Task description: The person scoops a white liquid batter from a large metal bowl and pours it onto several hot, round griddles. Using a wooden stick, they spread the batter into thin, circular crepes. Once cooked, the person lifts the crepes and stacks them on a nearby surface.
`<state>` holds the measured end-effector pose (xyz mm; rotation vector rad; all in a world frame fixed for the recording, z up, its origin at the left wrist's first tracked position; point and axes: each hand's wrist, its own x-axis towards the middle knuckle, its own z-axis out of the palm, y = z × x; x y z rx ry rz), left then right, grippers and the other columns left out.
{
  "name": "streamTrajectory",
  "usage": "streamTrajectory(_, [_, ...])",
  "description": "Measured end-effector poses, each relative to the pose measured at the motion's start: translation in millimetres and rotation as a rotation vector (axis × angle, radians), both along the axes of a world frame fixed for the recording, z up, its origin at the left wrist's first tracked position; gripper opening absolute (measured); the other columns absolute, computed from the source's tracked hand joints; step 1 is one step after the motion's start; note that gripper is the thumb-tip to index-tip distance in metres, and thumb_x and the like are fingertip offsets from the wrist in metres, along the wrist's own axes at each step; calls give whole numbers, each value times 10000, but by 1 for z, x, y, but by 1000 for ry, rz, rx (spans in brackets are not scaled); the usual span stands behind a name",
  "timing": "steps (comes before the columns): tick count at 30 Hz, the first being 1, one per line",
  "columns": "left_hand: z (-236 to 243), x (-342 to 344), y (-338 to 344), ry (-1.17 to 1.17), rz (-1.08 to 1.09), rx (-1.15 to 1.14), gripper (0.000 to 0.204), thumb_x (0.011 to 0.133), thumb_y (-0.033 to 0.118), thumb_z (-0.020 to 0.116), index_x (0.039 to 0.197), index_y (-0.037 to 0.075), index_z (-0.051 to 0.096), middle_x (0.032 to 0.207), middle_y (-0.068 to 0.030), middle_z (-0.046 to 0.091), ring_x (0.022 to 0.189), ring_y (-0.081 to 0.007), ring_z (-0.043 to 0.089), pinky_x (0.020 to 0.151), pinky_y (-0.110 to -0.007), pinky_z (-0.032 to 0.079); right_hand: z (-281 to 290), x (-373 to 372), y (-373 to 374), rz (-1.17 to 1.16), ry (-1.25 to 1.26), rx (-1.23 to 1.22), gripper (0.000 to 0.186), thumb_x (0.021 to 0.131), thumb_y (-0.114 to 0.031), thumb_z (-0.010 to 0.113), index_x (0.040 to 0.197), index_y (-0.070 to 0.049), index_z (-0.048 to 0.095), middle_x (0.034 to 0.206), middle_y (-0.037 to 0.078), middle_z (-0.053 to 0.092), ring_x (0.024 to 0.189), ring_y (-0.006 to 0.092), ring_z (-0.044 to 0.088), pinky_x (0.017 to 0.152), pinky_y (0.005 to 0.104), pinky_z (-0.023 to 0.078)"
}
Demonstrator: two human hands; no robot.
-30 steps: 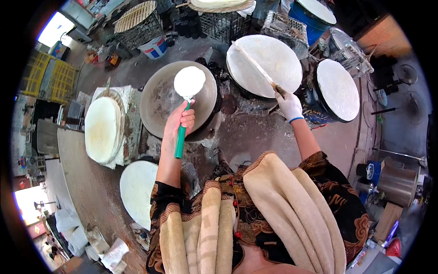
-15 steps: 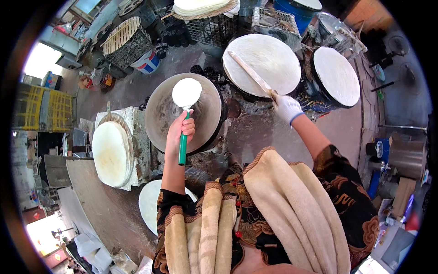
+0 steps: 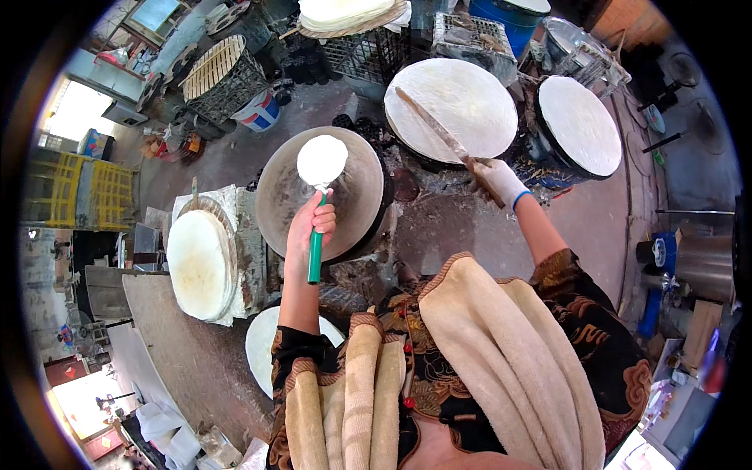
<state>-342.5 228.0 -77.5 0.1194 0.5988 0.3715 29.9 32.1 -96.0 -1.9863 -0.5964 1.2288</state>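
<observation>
My bare left hand is wrapped round the green handle of a ladle, whose bowl is full of what looks like white batter. The ladle is above a round grey griddle with a bare, slightly smoky-looking surface. In a white glove, my right hand grips a long flat wooden spreader. Its blade reaches up and left over a large white flatbread sheet on a second griddle; I cannot tell whether it touches. The handle end sticks out below the glove.
Another white sheet covers a griddle at the right. Left of the bare griddle stands a stack of round flatbreads; one more pale round lies below, partly behind my left arm. A further stack rests on a wire crate at the back.
My right hand has turned the wooden spreader and shifted slightly down, so its handle end now shows below the glove. The left hand holds the ladle nearly still.
</observation>
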Motion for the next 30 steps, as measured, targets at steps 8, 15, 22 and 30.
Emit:
streamTrajectory(8, [5,7,0,10,-23,-16,221,991,217,491,1111,33,513,623,34,383,454,-48,343,368,-197,317,-23,15,25,-78,97,25,488,925,-459,526,1156,-34,579,701,108,642,452,152,541,373,296,414])
streamTrajectory(15, [0,5,3,46,0,-1,213,991,219,491,1104,41,515,621,38,375,455,-44,339,368,-197,304,1,5,10,-189,-31,54,596,869,-545,581,1150,-20,606,655,102,611,462,143,551,392,281,419])
streamTrajectory(22, [-8,5,12,54,-4,26,249,993,212,492,1125,3,518,630,29,387,456,-47,349,375,-201,324,-37,2,19,-169,-3,153,505,881,-498,580,1056,-28,639,619,80,597,388,141,496,354,274,380])
streamTrajectory(30, [-8,14,28,35,11,43,213,989,208,498,1081,18,527,650,27,395,488,-51,361,396,-203,321,-22,-47,27,-86,-41,247,431,920,-390,549,1112,-6,591,724,93,638,532,127,585,452,277,455])
